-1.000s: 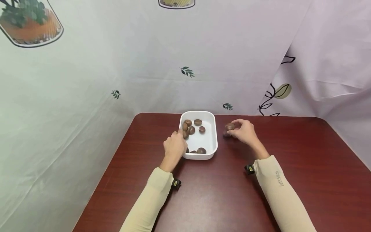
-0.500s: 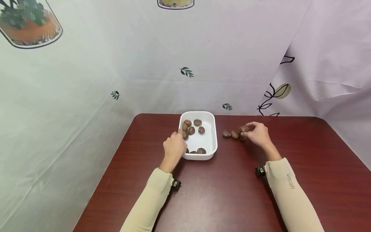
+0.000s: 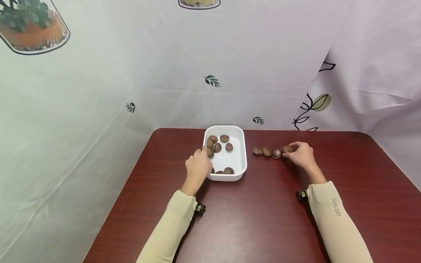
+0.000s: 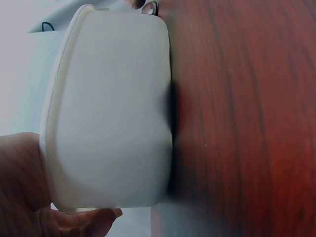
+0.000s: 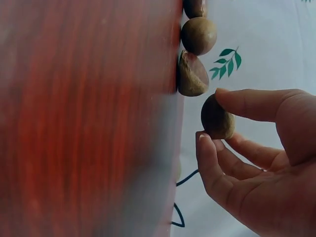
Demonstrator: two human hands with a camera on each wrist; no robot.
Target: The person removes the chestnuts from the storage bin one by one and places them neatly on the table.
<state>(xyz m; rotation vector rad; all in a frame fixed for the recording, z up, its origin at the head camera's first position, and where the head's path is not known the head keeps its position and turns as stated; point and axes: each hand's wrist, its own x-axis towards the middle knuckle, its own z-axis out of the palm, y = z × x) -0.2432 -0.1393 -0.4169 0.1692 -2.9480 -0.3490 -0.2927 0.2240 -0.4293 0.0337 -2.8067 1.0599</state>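
A white tray (image 3: 230,177) stands on the table with several brown chestnuts inside, among them one (image 3: 229,147) near its middle. My left hand (image 3: 198,167) grips the tray's left wall; in the left wrist view that hand (image 4: 29,182) is at the rim of the tray (image 4: 111,108). Right of the tray, three chestnuts (image 3: 266,152) lie in a row. At the row's right end my right hand (image 3: 302,155) pinches another chestnut (image 3: 287,149). The right wrist view shows this chestnut (image 5: 217,117) between thumb and fingertips of the hand (image 5: 276,158), beside the row (image 5: 198,35).
The dark red table (image 3: 243,219) has its far edge just behind the tray and the row. A pale printed cloth (image 3: 197,54) hangs behind and to the left of the table.
My right hand has moved right and lower with a chestnut, from near the tray to the row's right end. The left hand and tray have stayed put.
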